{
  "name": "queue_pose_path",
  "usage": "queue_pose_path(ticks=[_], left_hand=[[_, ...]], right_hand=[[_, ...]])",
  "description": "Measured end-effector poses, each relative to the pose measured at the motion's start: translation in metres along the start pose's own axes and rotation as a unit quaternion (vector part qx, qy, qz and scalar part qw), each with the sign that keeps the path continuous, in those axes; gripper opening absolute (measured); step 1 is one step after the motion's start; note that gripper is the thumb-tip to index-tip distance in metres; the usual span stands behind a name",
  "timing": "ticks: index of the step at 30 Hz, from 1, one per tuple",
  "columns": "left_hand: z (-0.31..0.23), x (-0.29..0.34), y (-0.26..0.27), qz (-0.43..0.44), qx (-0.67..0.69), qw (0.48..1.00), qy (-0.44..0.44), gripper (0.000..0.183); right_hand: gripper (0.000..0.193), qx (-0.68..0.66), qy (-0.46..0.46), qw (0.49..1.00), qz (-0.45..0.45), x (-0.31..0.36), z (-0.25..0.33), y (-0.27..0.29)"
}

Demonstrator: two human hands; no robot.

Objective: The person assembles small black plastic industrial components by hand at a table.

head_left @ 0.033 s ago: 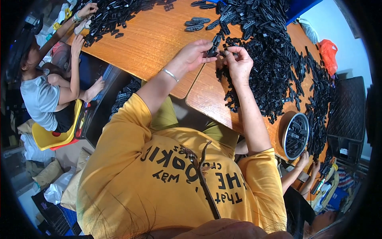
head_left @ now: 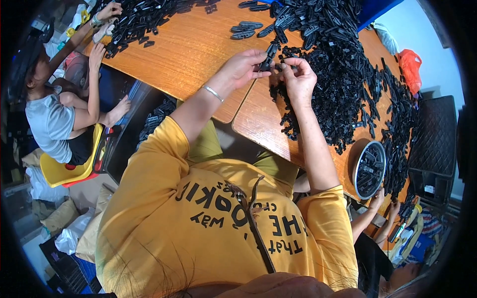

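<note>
My left hand (head_left: 243,67) holds a long black plastic part (head_left: 269,56) upright between thumb and fingers, over the table's seam. Just right of it, my right hand (head_left: 301,79) is closed in a pinch, its fingertips beside the part. What those fingertips grip is too small and dark to make out. Under and beyond my right hand spreads a big heap of small black plastic pieces (head_left: 330,94). Longer black parts (head_left: 298,22) like the held one are piled at the far side, with a few loose ones (head_left: 246,30) left of them.
A metal bowl (head_left: 356,171) of black parts stands at the right edge. Another person's hands (head_left: 378,198) are near it. On the left, a seated person (head_left: 52,116) reaches to another black pile (head_left: 144,22). A red plastic bag (head_left: 410,69) lies far right, behind more parts (head_left: 397,144).
</note>
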State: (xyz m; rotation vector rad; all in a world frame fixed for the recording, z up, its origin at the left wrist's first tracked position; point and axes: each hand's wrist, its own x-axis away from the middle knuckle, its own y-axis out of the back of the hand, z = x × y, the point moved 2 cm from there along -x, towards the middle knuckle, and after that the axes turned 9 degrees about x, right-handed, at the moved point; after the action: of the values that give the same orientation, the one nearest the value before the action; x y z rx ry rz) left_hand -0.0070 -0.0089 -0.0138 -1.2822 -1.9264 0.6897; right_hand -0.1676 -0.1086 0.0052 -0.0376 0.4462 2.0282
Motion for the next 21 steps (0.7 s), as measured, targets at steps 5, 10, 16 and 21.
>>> queue_pose_path(ticks=[5,10,16,21], left_hand=[[-0.003,-0.001,0.002,-0.019,-0.031,0.999,0.002,0.020],[-0.010,0.008,-0.008,0.006,-0.037,0.999,0.026,0.021],[-0.017,0.010,-0.009,0.052,-0.064,0.996,0.037,0.029],[-0.022,0.017,-0.014,0.039,-0.131,0.990,0.044,0.030]], right_hand=[[0.011,0.071,0.053,0.996,0.030,0.003,0.024,0.009],[0.012,0.166,0.210,0.959,0.091,0.007,0.053,0.018],[0.017,0.240,0.354,0.895,0.127,0.000,0.070,0.022],[0.018,0.258,0.369,0.880,0.153,-0.001,0.084,0.025]])
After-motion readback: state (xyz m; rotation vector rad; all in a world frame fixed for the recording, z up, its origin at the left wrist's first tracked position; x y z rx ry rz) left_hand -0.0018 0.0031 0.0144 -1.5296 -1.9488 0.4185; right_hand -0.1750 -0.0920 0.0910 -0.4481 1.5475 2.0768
